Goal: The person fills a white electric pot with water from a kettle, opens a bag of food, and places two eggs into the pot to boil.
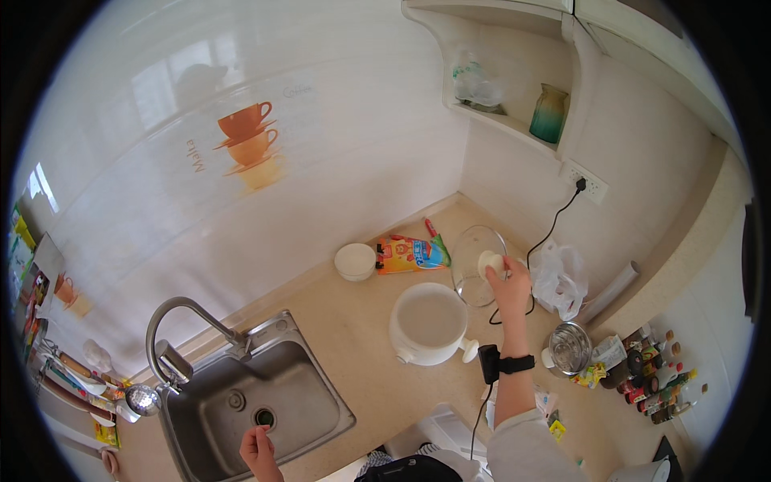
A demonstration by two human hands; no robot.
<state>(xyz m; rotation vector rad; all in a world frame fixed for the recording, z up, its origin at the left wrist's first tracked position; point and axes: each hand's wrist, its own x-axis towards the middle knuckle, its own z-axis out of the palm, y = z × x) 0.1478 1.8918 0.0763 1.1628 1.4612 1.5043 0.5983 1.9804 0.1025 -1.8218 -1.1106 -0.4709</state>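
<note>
My right hand (510, 286) grips the cream knob (491, 265) of a clear glass lid (473, 295). The lid is tilted behind a white electric pot (429, 356), which stands uncovered on the counter. Its inside looks pale, and I cannot tell what it contains. Over the front edge of the stainless steel sink (325, 416), my left hand (258, 452) has its fingers drawn together, with nothing visible in them. The curved faucet (174, 301) arches over the sink's back left corner.
Behind the pot are a white bowl (355, 262) and a colorful food packet (412, 254). A black cord (551, 222) runs down from the wall outlet (585, 181), near a plastic bag (559, 280). To the right are a metal cup (569, 348) and several seasoning bottles (656, 385).
</note>
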